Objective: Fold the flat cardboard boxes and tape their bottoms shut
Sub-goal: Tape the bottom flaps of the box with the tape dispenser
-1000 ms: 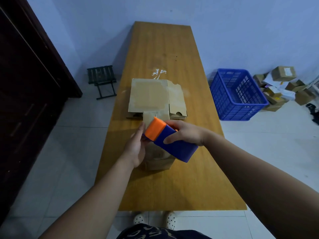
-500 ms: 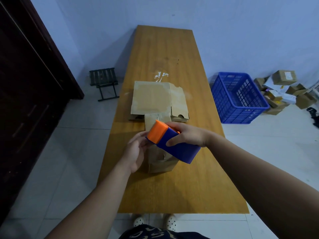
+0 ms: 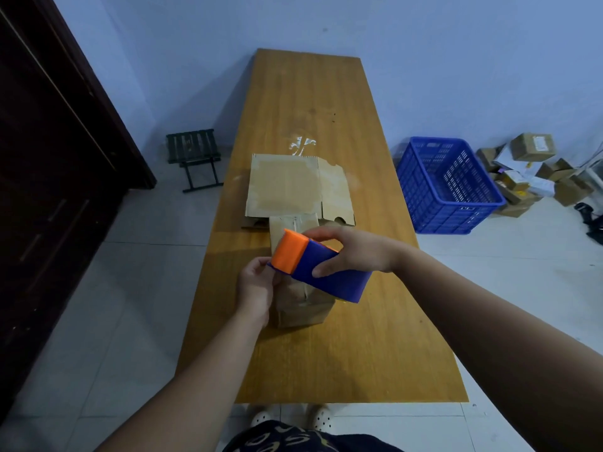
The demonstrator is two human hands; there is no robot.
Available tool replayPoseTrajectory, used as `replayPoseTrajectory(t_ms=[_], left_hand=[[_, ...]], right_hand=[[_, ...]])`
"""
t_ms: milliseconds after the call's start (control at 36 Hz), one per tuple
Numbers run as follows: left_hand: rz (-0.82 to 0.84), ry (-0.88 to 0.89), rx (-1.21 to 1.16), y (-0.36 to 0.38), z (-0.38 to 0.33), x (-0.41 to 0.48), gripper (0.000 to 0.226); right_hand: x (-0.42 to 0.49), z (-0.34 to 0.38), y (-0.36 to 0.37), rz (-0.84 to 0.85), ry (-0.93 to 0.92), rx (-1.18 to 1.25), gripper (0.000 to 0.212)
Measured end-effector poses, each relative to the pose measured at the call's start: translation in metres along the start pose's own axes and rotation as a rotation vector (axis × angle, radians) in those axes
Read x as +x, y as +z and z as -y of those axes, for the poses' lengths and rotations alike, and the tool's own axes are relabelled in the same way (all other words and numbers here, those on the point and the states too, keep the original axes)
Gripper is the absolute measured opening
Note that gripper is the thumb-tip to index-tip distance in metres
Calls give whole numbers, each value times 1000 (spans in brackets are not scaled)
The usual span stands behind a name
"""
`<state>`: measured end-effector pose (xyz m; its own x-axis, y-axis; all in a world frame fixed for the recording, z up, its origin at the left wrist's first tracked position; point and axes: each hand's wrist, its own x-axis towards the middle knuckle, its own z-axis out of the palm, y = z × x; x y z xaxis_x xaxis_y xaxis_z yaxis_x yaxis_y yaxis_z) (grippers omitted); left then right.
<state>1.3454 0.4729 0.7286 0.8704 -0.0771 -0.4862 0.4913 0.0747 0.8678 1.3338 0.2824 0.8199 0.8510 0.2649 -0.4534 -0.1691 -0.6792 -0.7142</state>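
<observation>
Right hand (image 3: 354,256) gripping the tape dispenser (image 3: 326,278), left hand (image 3: 256,288) pinching its nine-o'clock edge, we are aiming squarely along the box (image 3: 303,309) seam.

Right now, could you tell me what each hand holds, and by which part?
The right hand grips the tape dispenser round its blue body. The left hand curls against the box; hold unclear.

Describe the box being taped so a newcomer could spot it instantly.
Find the long wooden table. On its near half, in front of the flat cardboard sheets, stands a small folded box. It alone is upright, and a blue-and-orange tape dispenser is held over its top.
</observation>
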Motion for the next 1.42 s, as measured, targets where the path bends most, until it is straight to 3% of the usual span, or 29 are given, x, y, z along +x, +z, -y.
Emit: replayPoseTrajectory(t_ms=[139,250,306,444,556,722,1000,1194,1306,1417], left_hand=[[-35,1,-30,3,5,2,3],[-102,-47,-27,8,3,2,5],[-126,-55,10,10,0,0,5],[-172,-29,116,17,-2,-2,11],[-200,-13,164,19,0,-3,13],[-191,-32,153,20,0,-6,10],[-123,-59,18,11,2,-10,15],[-95,-34,90,13,3,-9,17],[-98,-6,152,13,6,-9,18],[-74,110,382,12,5,-13,22]], right_hand=[[3,-5,-2,-158,35,-183,44],[1,-7,5,-353,-45,-247,36],[-2,-10,11,-394,-81,-260,44],[-8,-17,15,-376,-95,-303,95],[-10,-25,14,-353,-63,-438,85],[-18,-38,20,-444,-67,-250,59],[-16,-62,31,-507,-27,1,53],[-15,-75,50,-587,71,399,56],[-14,-75,52,-587,89,422,49],[-19,-74,46,-603,92,263,51]])
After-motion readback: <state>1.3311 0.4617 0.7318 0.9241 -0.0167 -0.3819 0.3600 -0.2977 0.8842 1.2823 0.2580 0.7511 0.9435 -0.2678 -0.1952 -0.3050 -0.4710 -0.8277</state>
